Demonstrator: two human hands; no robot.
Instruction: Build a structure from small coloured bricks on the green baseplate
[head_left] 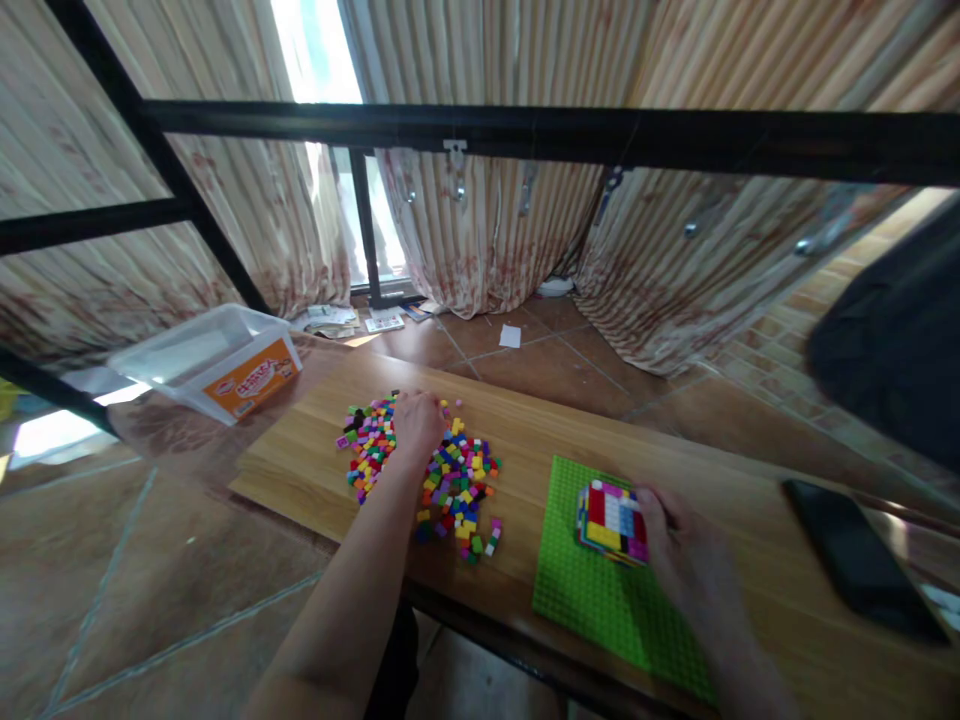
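Observation:
My left hand [420, 422] reaches down into a loose pile of coloured toy bricks [457, 480] on the wooden board. Its fingers are bent closed, and whatever is at their tips is hidden behind the hand. A many-coloured block built of toy bricks [611, 522], with red, white, blue and yellow pieces on top, is on the green studded baseplate [570, 585]. My right hand [682, 545] grips that block at its right end, thumb in front. Whether the block is fixed to the baseplate I cannot tell.
A clear plastic bin [202, 350] with an orange label stands beyond the board's left end. A black phone [862, 555] lies to the right on the wooden board [517, 410]. Behind run black metal bars [525, 135] and patterned curtains. Papers lie on the tiled floor.

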